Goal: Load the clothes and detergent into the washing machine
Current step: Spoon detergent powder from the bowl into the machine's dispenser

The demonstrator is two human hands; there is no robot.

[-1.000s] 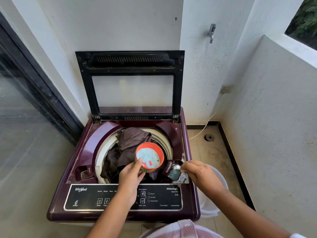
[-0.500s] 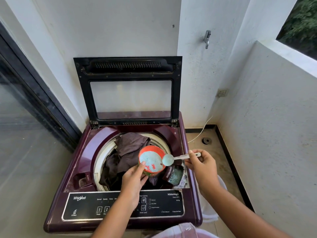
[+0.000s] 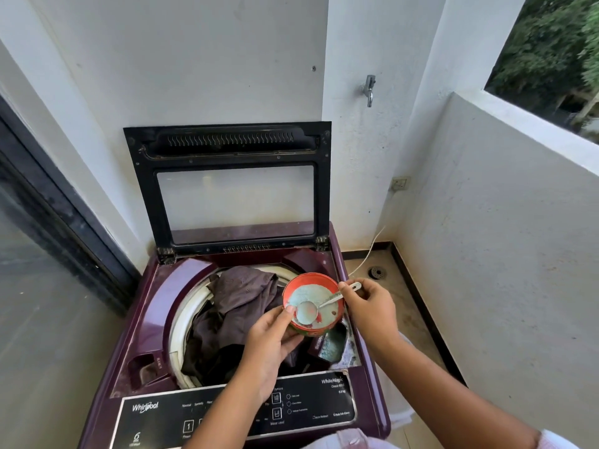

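Loose, light, spill-prone pale-blue detergent powder (image 3: 313, 293) in round orange plastic tub (image 3: 325, 280), gripped by curled fingers of left hand (image 3: 270, 346) over maroon washing machine (image 3: 181, 286) holding dark brown clothes (image 3: 240, 296); small white spoon (image 3: 307, 313) pinched at handle by right hand (image 3: 369, 307). Best kept level.

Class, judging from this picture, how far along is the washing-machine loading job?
Done: dark clothes lie in the drum, some powder sits in the dispenser tray. In hand: left hand holds the orange tub, right hand dips the spoon into it. Left: tip that scoop in.
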